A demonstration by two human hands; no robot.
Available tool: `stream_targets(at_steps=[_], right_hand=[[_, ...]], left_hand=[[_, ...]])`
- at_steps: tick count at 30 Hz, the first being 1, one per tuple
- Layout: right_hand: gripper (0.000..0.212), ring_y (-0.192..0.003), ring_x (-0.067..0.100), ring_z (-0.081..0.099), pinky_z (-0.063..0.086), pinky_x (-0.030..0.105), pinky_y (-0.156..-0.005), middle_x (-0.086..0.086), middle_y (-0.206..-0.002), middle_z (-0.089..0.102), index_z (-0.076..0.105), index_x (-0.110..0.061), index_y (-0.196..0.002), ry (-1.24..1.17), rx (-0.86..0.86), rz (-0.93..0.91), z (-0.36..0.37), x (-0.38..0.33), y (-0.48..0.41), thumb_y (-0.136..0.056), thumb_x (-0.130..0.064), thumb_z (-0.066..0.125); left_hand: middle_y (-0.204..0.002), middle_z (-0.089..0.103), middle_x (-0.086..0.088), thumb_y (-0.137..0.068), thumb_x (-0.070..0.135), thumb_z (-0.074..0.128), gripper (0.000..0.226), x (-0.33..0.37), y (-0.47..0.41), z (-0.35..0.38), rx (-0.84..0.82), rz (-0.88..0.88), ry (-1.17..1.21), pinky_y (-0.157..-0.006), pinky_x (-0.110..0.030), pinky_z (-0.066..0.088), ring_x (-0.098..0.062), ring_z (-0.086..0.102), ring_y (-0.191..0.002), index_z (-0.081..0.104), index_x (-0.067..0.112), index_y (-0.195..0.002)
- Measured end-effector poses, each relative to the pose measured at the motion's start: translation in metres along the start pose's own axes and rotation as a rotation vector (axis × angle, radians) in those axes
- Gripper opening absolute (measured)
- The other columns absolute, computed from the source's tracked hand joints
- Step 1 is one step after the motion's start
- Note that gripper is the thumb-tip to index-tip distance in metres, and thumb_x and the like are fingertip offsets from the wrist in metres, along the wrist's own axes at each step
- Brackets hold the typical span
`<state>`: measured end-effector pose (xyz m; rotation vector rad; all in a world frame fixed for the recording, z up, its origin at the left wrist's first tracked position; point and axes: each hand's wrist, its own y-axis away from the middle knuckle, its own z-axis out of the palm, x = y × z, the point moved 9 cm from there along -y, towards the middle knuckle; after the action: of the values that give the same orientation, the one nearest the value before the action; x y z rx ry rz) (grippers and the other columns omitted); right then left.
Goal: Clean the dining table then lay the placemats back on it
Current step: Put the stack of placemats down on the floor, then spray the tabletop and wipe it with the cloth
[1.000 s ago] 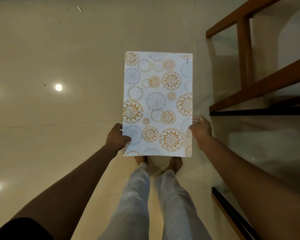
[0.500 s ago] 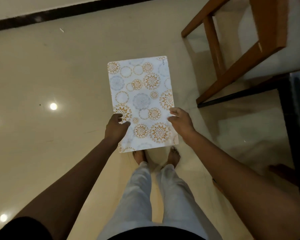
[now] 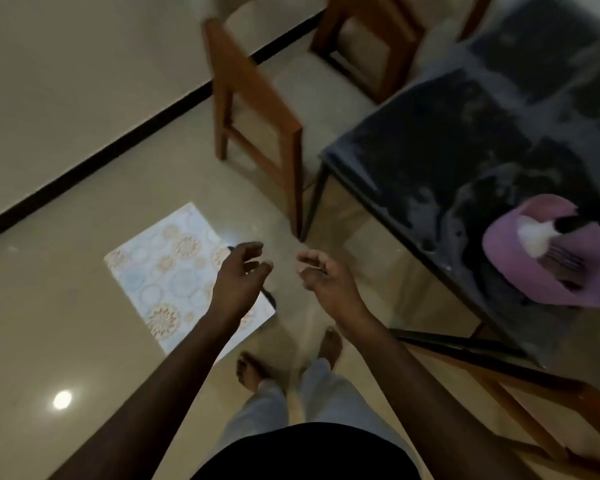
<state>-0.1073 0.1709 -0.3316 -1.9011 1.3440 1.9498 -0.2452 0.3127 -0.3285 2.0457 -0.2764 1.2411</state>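
Observation:
A white placemat [image 3: 168, 271] with orange and blue circle patterns lies flat on the pale floor, left of my feet. My left hand [image 3: 239, 280] hovers over its right edge with fingers apart and nothing in it. My right hand [image 3: 323, 280] hangs open beside it, also holding nothing. The dining table [image 3: 447, 140] has a dark glass top smeared with pale streaks and fills the upper right.
A pink container [image 3: 548, 265] with a brush and utensils in it sits on the table's near right. A wooden chair [image 3: 257, 109] stands at the table's left corner, another wooden chair [image 3: 371, 36] behind it. A black skirting line runs along the wall.
Both hands held the placemat in the air before; now it lies on the floor and both hands are free. The view has swung right, bringing the table in.

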Motion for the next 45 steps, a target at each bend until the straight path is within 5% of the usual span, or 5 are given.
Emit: stream_targets(at_steps=[17,23,29,35,45], right_hand=[[0.024,-0.110,0.013,0.071,0.057,0.044,-0.104,-0.004,-0.115,0.075,0.072,-0.016,-0.122,-0.245,0.552,-0.088,-0.357,0.017,0.114,-0.099,-0.010,0.068],[0.026,-0.112,0.009,0.066,0.056,0.021,-0.094,-0.004,-0.120,0.073,0.070,-0.016,-0.125,-0.128,0.606,0.024,-0.429,0.025,0.105,-0.100,-0.012,0.065],[0.040,-0.128,0.033,0.058,0.044,0.032,-0.100,0.015,-0.136,0.064,0.061,-0.007,-0.139,0.343,0.543,0.180,-0.462,0.019,0.063,-0.099,-0.009,0.061],[0.056,-0.149,0.037,0.036,0.028,0.051,-0.120,0.013,-0.160,0.041,0.048,-0.014,-0.153,0.663,0.434,0.368,-0.477,0.054,-0.003,-0.099,-0.020,0.061],[0.065,-0.151,0.036,0.035,0.028,0.046,-0.123,0.015,-0.163,0.038,0.039,-0.010,-0.158,0.679,0.527,0.400,-0.474,0.095,-0.033,-0.097,-0.013,0.061]], left_hand=[[-0.132,0.064,0.008,-0.099,0.024,0.071,0.039,0.179,0.068,0.304,-0.466,0.358,-0.222,-0.104,-0.040,0.055,-0.013,0.063,-0.122,0.061,0.025,-0.136],[-0.145,0.058,0.006,-0.096,0.032,0.074,0.051,0.212,0.059,0.372,-0.559,0.475,-0.368,-0.109,-0.042,0.051,-0.013,0.056,-0.132,0.055,0.028,-0.143],[-0.140,0.048,0.015,-0.087,0.037,0.083,0.064,0.243,0.040,0.432,-0.670,0.679,-0.511,-0.096,-0.010,0.036,0.011,0.049,-0.115,0.045,0.041,-0.139],[-0.174,0.012,0.003,-0.075,0.062,0.082,0.115,0.248,-0.014,0.498,-0.820,0.792,-0.837,-0.126,-0.062,0.024,-0.027,0.014,-0.161,0.011,0.041,-0.163],[-0.176,-0.006,0.003,-0.081,0.080,0.058,0.102,0.245,-0.021,0.555,-0.964,1.050,-1.013,-0.125,-0.064,-0.014,-0.020,-0.015,-0.162,0.012,0.039,-0.163]])
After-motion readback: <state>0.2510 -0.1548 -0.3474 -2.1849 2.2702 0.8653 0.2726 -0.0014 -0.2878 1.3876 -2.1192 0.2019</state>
